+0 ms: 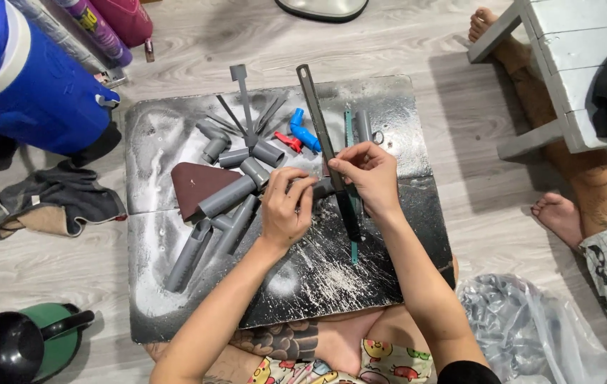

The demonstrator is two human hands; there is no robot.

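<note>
My left hand [286,206] grips a short grey pipe piece [323,188] on the black mat [360,277]. My right hand [366,174] pinches the same piece at its right end, right by a long dark saw blade [325,142] that lies across the mat. Left of my hands lie several grey pipes and fittings [229,195], a sheet of brown sandpaper [193,183], a blue fitting [303,133] and a small red valve handle [288,141].
A blue water cooler [26,78] stands at the top left, a grey cloth [54,203] beneath it, a green jug [26,345] at the bottom left. Another person's legs [588,185] and a white bench [574,64] are at the right. A plastic bag [524,327] lies nearby.
</note>
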